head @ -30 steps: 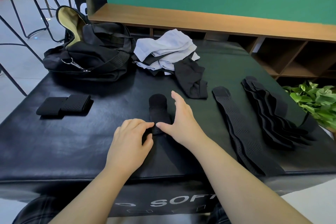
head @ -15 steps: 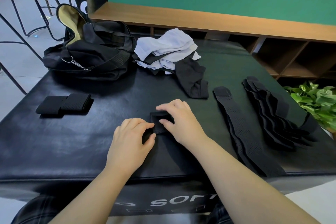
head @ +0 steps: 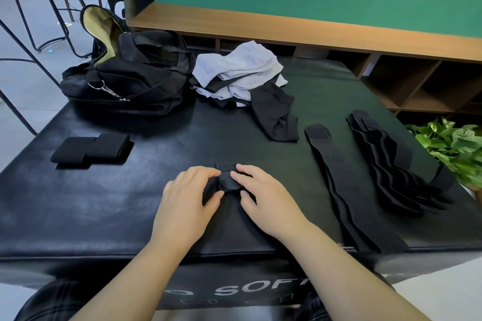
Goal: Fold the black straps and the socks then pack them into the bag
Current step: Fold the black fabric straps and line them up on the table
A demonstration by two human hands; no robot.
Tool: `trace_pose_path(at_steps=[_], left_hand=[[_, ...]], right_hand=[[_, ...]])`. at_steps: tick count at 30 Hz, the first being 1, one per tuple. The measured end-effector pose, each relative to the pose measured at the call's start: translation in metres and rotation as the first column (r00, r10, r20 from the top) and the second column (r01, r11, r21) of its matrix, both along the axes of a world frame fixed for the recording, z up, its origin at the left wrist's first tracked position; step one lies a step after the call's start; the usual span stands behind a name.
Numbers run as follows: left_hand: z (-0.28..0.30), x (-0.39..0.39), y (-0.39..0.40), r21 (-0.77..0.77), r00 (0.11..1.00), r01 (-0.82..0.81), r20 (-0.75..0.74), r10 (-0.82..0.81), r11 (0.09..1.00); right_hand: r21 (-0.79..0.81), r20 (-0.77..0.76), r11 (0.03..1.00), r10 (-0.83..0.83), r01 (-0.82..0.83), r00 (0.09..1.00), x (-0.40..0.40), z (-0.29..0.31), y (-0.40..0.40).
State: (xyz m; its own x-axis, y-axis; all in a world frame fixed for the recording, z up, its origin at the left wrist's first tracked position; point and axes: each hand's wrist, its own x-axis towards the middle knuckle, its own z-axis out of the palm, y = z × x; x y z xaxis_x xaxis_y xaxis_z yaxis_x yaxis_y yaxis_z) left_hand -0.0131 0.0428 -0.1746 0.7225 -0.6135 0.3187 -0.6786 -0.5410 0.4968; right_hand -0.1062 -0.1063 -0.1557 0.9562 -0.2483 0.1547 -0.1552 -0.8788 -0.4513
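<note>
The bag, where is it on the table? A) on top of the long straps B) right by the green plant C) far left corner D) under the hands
C: the bag sits at the far left of the table, left of the sock pile, while the plant and long straps are over on the right.

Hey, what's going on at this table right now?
A person is folding a black strap on the black table, the left hand and right hand both pinching it. One folded strap lies to the left; more straps, the socks and the open bag wait farther back.
</note>
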Motion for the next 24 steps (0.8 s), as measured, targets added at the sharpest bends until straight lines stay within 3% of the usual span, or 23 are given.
trace_pose_path(at_steps=[9, 16, 24], left_hand=[[-0.002, 0.001, -0.001, 0.034, 0.997, 0.047, 0.059, -0.049, 0.998], [-0.006, -0.003, 0.014, 0.025, 0.997, 0.017, 0.077, -0.019, 1.0], [-0.004, 0.021, 0.051, 0.076, 0.989, -0.03, 0.147, 0.019, 0.997]], right_hand=[[-0.132, -0.126, 0.988, 0.058, -0.074, 0.99, -0.005, -0.001, 0.012], [0.03, -0.058, 0.999, 0.036, -0.035, 0.998, -0.01, 0.005, 0.026], [0.032, -0.071, 0.99, 0.136, -0.135, 0.988, 0.017, 0.009, 0.054]])
